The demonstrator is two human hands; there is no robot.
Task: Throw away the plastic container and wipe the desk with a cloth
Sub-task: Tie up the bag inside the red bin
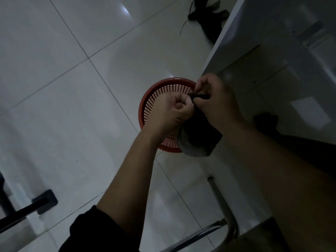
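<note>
A dark bag (197, 140), bulging at the bottom, hangs over a red slotted waste basket (160, 93) that stands on the white tiled floor. My left hand (177, 111) is fisted and grips the twisted neck of the bag from the left. My right hand (216, 100) pinches the same neck from the right. What is inside the bag is hidden. No cloth that I can identify is in view.
A white desk (272, 60) fills the upper right, its edge right beside the basket. A metal chair frame (220, 206) is at the bottom right. A black stand foot (45, 199) lies at lower left, and dark cables (205, 13) lie on the floor at the top.
</note>
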